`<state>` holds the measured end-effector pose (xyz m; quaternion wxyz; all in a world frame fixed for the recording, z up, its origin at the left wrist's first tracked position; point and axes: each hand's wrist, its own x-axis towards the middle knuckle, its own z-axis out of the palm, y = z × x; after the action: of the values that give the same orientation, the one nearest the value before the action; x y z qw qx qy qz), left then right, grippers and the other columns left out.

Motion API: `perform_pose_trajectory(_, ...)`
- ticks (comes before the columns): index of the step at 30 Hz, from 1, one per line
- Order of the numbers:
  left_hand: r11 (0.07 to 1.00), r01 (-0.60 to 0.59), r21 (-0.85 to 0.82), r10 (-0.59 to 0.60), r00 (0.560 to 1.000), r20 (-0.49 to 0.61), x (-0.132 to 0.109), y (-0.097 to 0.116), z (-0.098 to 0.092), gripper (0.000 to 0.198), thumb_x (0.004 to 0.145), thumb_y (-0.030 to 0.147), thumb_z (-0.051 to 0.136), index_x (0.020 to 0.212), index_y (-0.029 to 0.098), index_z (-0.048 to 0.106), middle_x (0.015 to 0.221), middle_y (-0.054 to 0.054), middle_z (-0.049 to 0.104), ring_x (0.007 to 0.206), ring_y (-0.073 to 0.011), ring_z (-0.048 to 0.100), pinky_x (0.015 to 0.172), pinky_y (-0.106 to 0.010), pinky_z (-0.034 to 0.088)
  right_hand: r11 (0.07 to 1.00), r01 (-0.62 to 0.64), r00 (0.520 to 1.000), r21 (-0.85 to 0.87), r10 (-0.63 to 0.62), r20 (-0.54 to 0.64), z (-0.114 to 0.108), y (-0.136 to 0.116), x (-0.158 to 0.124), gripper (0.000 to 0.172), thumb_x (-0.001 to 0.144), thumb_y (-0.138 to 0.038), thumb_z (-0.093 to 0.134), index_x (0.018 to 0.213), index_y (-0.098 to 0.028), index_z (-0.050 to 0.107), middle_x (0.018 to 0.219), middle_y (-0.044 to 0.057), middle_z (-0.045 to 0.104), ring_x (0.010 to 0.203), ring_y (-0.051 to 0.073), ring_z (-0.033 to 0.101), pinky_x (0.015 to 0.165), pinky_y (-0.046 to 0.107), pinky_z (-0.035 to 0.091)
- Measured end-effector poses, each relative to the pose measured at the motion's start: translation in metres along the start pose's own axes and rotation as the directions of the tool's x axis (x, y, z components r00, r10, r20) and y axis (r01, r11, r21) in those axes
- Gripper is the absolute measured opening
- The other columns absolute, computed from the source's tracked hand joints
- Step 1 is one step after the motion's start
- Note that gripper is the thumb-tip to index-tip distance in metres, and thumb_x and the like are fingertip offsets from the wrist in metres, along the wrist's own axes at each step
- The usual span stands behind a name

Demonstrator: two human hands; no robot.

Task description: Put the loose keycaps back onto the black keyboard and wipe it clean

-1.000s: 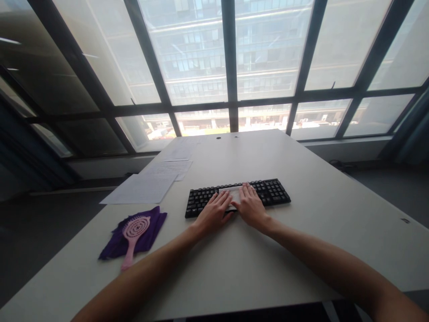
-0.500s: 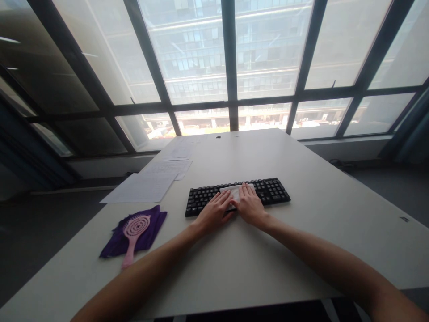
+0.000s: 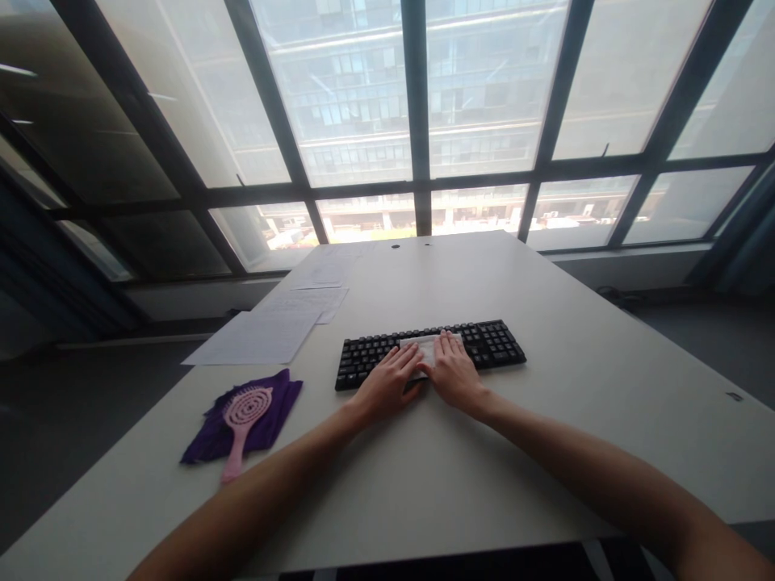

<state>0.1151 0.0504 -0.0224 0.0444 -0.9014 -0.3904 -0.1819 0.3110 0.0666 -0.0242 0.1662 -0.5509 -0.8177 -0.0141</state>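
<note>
A black keyboard (image 3: 496, 343) lies on the white table (image 3: 375, 500), and a folded white tissue (image 3: 427, 349) rests on its middle keys. My left hand (image 3: 387, 383) lies flat with its fingertips on the tissue's left part. Flat on the tissue's right part is my right hand (image 3: 453, 371), its fingers stretched forward. The two hands meet near the thumbs, at the keyboard's near edge, and hide part of the tissue and the keys under them.
To the left, a pink hairbrush (image 3: 247, 407) lies on a folded purple cloth (image 3: 278, 411). Behind them, several paper sheets (image 3: 254, 339) lie along the table's left side. Large windows (image 3: 357, 97) stand beyond the table's far edge.
</note>
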Motion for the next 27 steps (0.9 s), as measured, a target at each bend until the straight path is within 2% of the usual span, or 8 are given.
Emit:
perform_pose_trajectory(5, 1.000, 0.005, -0.020, -0.005, 1.000, -0.003, 0.000, 0.000, -0.001, 0.062, 0.094, 0.033, 0.061, 0.153, 0.019, 0.043, 0.159, -0.015, 0.045, 0.150, -0.0291, 0.038, 0.123, -0.052, 0.034, 0.999, 0.032, 0.999, -0.006, -0.032, 0.014, -0.003, 0.003, 0.002, 0.077, 0.106, -0.053, 0.032, 0.150, 0.010, 0.041, 0.158, 0.034, 0.035, 0.152, 0.037, 0.031, 0.123, 0.049, 0.025)
perform_pose_trajectory(10, 1.000, 0.002, -0.030, -0.002, 1.000, 0.002, 0.001, 0.001, -0.004, 0.058, 0.095, 0.033, 0.061, 0.150, 0.020, 0.048, 0.157, -0.015, 0.048, 0.149, -0.0294, 0.041, 0.123, -0.052, 0.035, 0.999, 0.014, 1.000, -0.034, -0.014, 0.014, -0.004, -0.006, -0.005, 0.080, 0.105, -0.055, 0.034, 0.149, 0.012, 0.041, 0.156, 0.037, 0.036, 0.151, 0.039, 0.033, 0.122, 0.051, 0.027)
perform_pose_trajectory(14, 1.000, 0.002, -0.028, -0.002, 1.000, 0.000, 0.001, 0.000, -0.004, 0.061, 0.097, 0.033, 0.058, 0.155, 0.019, 0.042, 0.158, -0.014, 0.047, 0.149, -0.0274, 0.041, 0.124, -0.049, 0.034, 0.995, 0.099, 0.995, 0.028, -0.098, -0.031, -0.003, -0.018, -0.011, 0.080, 0.105, -0.057, 0.035, 0.155, 0.006, 0.036, 0.161, 0.032, 0.029, 0.153, 0.038, 0.028, 0.123, 0.049, 0.026)
perform_pose_trajectory(17, 1.000, 0.003, -0.028, -0.003, 1.000, 0.002, 0.001, -0.001, -0.001, 0.064, 0.097, 0.032, 0.057, 0.157, 0.019, 0.039, 0.159, -0.014, 0.045, 0.149, -0.0273, 0.041, 0.124, -0.050, 0.034, 0.989, 0.130, 0.991, 0.071, -0.128, -0.040, 0.001, -0.023, -0.013, 0.080, 0.105, -0.058, 0.034, 0.156, 0.003, 0.036, 0.162, 0.029, 0.030, 0.154, 0.036, 0.025, 0.124, 0.050, 0.025)
perform_pose_trajectory(24, 1.000, -0.004, -0.025, 0.003, 1.000, -0.008, 0.000, 0.000, -0.001, 0.056, 0.098, 0.034, 0.058, 0.151, 0.020, 0.049, 0.158, -0.014, 0.046, 0.150, -0.0288, 0.039, 0.124, -0.051, 0.034, 1.000, 0.006, 1.000, 0.011, -0.005, -0.007, 0.003, -0.009, -0.007, 0.084, 0.103, -0.062, 0.033, 0.154, 0.005, 0.038, 0.161, 0.033, 0.029, 0.153, 0.040, 0.026, 0.123, 0.054, 0.024)
perform_pose_trajectory(27, 0.999, -0.033, -0.037, 0.034, 0.999, 0.015, 0.000, 0.000, -0.003, 0.058, 0.097, 0.036, 0.060, 0.151, 0.017, 0.048, 0.160, -0.015, 0.044, 0.152, -0.0294, 0.036, 0.124, -0.052, 0.033, 0.999, -0.026, 1.000, -0.026, 0.026, -0.001, 0.001, -0.007, -0.006, 0.089, 0.102, -0.066, 0.034, 0.153, 0.007, 0.038, 0.160, 0.035, 0.030, 0.152, 0.042, 0.027, 0.122, 0.054, 0.025)
